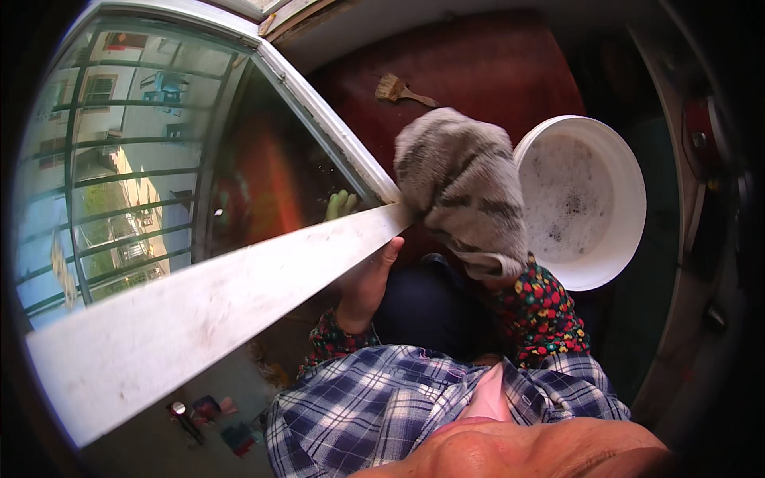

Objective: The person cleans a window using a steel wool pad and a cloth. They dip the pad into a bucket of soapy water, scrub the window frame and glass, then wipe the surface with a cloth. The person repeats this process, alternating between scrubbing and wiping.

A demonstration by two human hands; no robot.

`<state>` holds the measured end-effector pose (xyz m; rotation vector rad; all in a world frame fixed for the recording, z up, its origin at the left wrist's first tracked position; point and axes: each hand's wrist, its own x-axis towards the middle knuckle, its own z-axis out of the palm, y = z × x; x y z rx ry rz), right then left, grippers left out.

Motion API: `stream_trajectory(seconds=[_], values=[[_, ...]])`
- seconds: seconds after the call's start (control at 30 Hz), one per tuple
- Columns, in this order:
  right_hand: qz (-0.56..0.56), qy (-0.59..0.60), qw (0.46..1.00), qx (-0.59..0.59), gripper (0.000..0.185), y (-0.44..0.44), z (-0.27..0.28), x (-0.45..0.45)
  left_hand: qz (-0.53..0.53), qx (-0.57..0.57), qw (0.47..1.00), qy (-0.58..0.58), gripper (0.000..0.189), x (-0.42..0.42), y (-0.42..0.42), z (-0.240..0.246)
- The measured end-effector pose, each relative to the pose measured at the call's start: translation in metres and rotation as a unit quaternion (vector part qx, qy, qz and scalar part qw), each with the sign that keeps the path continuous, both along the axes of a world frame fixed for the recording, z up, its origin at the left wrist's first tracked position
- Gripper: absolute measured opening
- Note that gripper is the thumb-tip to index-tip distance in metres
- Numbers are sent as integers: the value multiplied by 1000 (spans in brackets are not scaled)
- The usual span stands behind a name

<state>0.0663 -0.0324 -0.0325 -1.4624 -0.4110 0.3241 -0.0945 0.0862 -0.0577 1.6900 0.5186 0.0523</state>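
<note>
A grey striped plush cloth (463, 167) covers my right hand (503, 283), leaving only a little skin by the wrist in sight. The cloth lies against the corner of a white-framed glass window sash (197, 263). My left hand (363, 291) is at that sash near the same corner, thumb up beside the white frame. Greenish fingertips show through the glass on the other side of the frame, so the hand seems to grip it. Just right of the cloth stands a white plastic bucket (632, 200) of cloudy, foamy water.
A wooden-handled bristle brush (397, 89) lies on the dark red surface (490, 51) beyond the cloth. Bars and an outdoor yard appear in the window glass (137, 119) at left. Several small objects (206, 412) sit on the floor at lower left.
</note>
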Motion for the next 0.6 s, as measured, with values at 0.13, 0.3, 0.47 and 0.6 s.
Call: stream_trajectory(seconds=[0.13,0.3,0.47,0.6], values=[[-59,-9,998,-12,27,-5,-6,-8,-14,31,999,37,68,24,32,2],[-79,-116,984,-106,31,2,3,-16,16,-93,987,133,34,27,64,6],[149,-266,933,-193,14,12,35,-10,-163,-281,938,117,35,34,54,-1],[234,-321,883,-250,12,24,67,-5,-317,-371,864,123,35,48,51,-37]])
